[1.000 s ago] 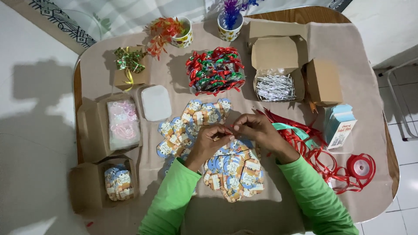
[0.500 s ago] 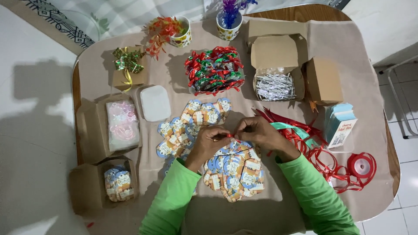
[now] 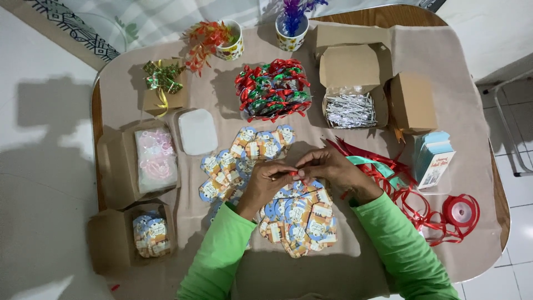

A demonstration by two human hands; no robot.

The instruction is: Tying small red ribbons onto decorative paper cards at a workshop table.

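Both my hands meet over the middle of a round table covered with a beige cloth (image 3: 477, 111). My left hand (image 3: 265, 183) and my right hand (image 3: 330, 169) pinch a short piece of red ribbon (image 3: 293, 174) between their fingertips. Under them lies a spread of several small blue and orange paper tags (image 3: 297, 222), which reaches up toward the table's middle. Both my sleeves are bright green.
Loose red ribbon and a spool (image 3: 459, 212) lie at the right by a blue-and-white carton (image 3: 433, 158). Behind are a heap of red and green bows (image 3: 272, 91), open brown boxes (image 3: 350, 83), a closed box (image 3: 412, 103) and two cups (image 3: 233, 47). Boxes of tags (image 3: 149, 236) stand at the left.
My hands have drawn closer together and risen slightly, fingertips now pinching the red ribbon piece between them. Nothing else on the table has moved.
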